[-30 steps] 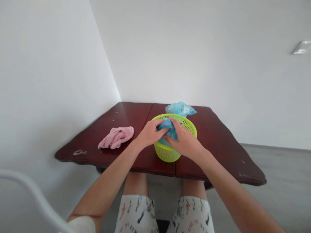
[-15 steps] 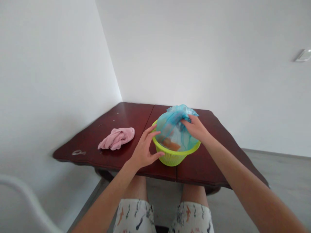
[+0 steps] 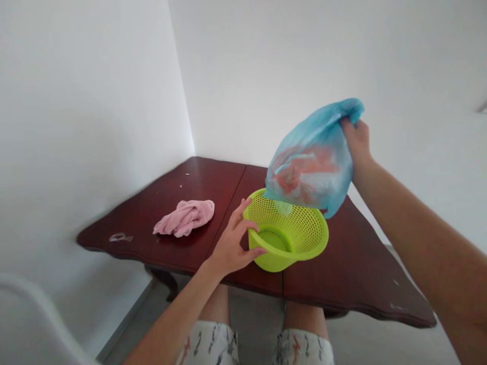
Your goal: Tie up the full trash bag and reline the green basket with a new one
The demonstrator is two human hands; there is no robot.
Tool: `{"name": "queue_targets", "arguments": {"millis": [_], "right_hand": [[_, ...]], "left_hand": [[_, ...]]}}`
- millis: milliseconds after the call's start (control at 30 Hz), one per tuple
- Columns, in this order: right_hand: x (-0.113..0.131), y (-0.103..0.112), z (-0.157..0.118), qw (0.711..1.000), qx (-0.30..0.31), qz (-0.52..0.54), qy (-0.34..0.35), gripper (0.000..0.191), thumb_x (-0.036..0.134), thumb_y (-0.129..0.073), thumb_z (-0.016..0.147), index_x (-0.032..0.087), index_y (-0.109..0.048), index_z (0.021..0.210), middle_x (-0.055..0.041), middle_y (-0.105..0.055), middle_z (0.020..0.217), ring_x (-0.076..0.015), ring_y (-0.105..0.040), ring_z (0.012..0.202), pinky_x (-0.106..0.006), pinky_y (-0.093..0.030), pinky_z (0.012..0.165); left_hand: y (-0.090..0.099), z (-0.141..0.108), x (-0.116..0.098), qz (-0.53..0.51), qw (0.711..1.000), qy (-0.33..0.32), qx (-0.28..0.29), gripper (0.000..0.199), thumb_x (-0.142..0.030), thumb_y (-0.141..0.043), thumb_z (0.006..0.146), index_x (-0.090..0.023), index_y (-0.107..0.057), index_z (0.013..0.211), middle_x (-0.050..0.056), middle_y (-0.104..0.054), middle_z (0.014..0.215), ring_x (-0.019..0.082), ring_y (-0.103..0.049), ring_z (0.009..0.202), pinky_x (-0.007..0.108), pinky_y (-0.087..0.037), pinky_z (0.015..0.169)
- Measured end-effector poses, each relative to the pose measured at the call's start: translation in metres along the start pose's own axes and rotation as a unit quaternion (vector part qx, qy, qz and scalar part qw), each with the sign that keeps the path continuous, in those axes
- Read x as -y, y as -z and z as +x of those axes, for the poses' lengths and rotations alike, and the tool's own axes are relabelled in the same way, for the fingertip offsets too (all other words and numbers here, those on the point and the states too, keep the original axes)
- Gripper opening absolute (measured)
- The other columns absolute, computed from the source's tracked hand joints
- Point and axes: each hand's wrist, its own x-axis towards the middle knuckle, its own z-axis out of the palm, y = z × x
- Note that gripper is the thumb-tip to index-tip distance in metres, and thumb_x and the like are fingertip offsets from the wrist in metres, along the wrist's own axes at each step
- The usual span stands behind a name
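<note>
A translucent blue plastic bag point(image 3: 310, 157) with orange-red and white contents hangs above the right and far side of a yellow-green basket point(image 3: 276, 261). My right hand point(image 3: 356, 137) is closed round the gathered top of the bag. The basket stands near the table's front edge, and its visible inside holds nothing. At the basket's left rim is my left hand point(image 3: 234, 243), its fingers spread and the fingertips against or very near the rim.
A crumpled pink cloth point(image 3: 185, 218) lies on the dark red wooden table point(image 3: 216, 177), left of the basket. Small white bits lie behind it. White walls stand behind and to the left. A blurred white curved object point(image 3: 41, 309) is at lower left.
My right hand has lifted the blue bag up and to the right, out of the basket. The basket's inside now shows. My left hand has stayed beside the rim. The view has shifted slightly.
</note>
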Motion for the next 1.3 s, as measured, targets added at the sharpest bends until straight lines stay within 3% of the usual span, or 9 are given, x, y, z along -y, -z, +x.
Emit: {"name": "queue_targets", "arguments": {"millis": [167, 300, 400, 633, 767, 933, 1033, 1167, 1300], "right_hand": [[-0.005, -0.059, 0.029, 0.993, -0.038, 0.092, 0.066, 0.046, 0.071, -0.052, 0.115, 0.031, -0.071, 0.131, -0.0078, -0.081, 0.132, -0.0294, -0.07, 0.133, -0.047, -0.064, 0.114], [-0.017, -0.124, 0.049, 0.996, -0.027, 0.044, 0.073, 0.064, 0.07, -0.031, 0.121, 0.027, -0.067, 0.151, -0.0134, -0.074, 0.148, -0.0341, -0.071, 0.147, -0.053, -0.064, 0.118], [-0.023, -0.164, 0.062, 0.998, -0.029, 0.018, 0.056, 0.057, 0.06, -0.031, 0.123, 0.028, -0.06, 0.16, -0.0154, -0.068, 0.158, -0.0342, -0.067, 0.153, -0.056, -0.063, 0.122], [-0.027, -0.223, 0.048, 0.988, 0.079, 0.099, -0.085, 0.039, 0.035, -0.05, 0.117, 0.033, -0.045, 0.156, -0.0138, -0.061, 0.163, -0.0296, -0.07, 0.144, -0.043, -0.077, 0.091], [-0.042, -0.233, 0.017, 0.978, 0.159, 0.032, -0.13, 0.045, 0.029, -0.063, 0.112, 0.029, -0.047, 0.154, -0.0165, -0.062, 0.164, -0.0285, -0.077, 0.132, -0.04, -0.079, 0.086], [-0.073, -0.229, -0.027, 0.938, 0.288, -0.016, -0.19, 0.053, 0.021, -0.093, 0.09, 0.019, -0.064, 0.135, -0.0143, -0.081, 0.111, -0.0302, -0.084, 0.086, -0.049, -0.078, 0.072], [-0.086, -0.217, -0.045, 0.926, 0.331, -0.014, -0.18, 0.075, 0.02, -0.095, 0.086, 0.02, -0.062, 0.153, -0.0154, -0.082, 0.12, -0.027, -0.084, 0.08, -0.045, -0.076, 0.07], [-0.1, -0.19, -0.053, 0.935, 0.328, -0.008, -0.134, 0.099, 0.033, -0.088, 0.095, 0.029, -0.043, 0.182, -0.0207, -0.072, 0.157, -0.0221, -0.083, 0.082, -0.041, -0.075, 0.072], [-0.124, -0.156, -0.056, 0.971, 0.224, -0.049, -0.062, 0.085, 0.048, -0.07, 0.108, 0.029, -0.039, 0.185, -0.0197, -0.072, 0.16, -0.0283, -0.082, 0.096, -0.051, -0.075, 0.089]], "left_hand": [[0.0, -0.004, 0.0, -0.02, 1.0, 0.01, 0.0, 0.056, -0.076, -0.082, 0.106, -0.027, -0.071, 0.131, 0.018, -0.029, 0.201, 0.047, -0.025, 0.189, 0.076, -0.039, 0.146], [0.001, -0.007, -0.001, -0.022, 0.999, 0.033, 0.007, 0.057, -0.079, -0.08, 0.107, -0.028, -0.071, 0.131, 0.018, -0.032, 0.2, 0.048, -0.026, 0.189, 0.079, -0.037, 0.146], [0.0, -0.009, -0.002, -0.028, 0.999, 0.038, 0.006, 0.058, -0.08, -0.079, 0.106, -0.029, -0.071, 0.132, 0.018, -0.031, 0.2, 0.049, -0.025, 0.189, 0.081, -0.039, 0.145], [0.0, -0.012, -0.001, -0.028, 0.998, 0.051, 0.007, 0.059, -0.082, -0.079, 0.106, -0.03, -0.071, 0.132, 0.017, -0.034, 0.199, 0.05, -0.026, 0.189, 0.081, -0.041, 0.144], [0.001, -0.011, -0.001, -0.025, 0.998, 0.05, 0.012, 0.057, -0.081, -0.08, 0.105, -0.03, -0.07, 0.131, 0.016, -0.036, 0.199, 0.049, -0.028, 0.188, 0.082, -0.041, 0.144], [0.0, -0.013, -0.001, -0.032, 0.998, 0.046, 0.005, 0.056, -0.079, -0.08, 0.106, -0.032, -0.068, 0.134, 0.015, -0.034, 0.199, 0.049, -0.03, 0.187, 0.082, -0.045, 0.142], [-0.002, -0.018, 0.001, -0.025, 0.998, 0.063, 0.001, 0.075, -0.087, -0.081, 0.101, -0.038, -0.062, 0.154, 0.015, -0.027, 0.201, 0.052, -0.032, 0.185, 0.084, -0.045, 0.14], [-0.003, -0.03, 0.009, -0.04, 0.997, 0.07, -0.02, 0.104, -0.092, -0.079, 0.098, -0.042, -0.04, 0.181, 0.017, -0.02, 0.204, 0.051, -0.028, 0.187, 0.084, -0.043, 0.141], [-0.005, -0.05, 0.03, -0.062, 0.993, 0.099, -0.032, 0.098, -0.091, -0.065, 0.108, -0.04, -0.037, 0.186, 0.019, -0.024, 0.202, 0.05, -0.024, 0.189, 0.085, -0.036, 0.144]]}}
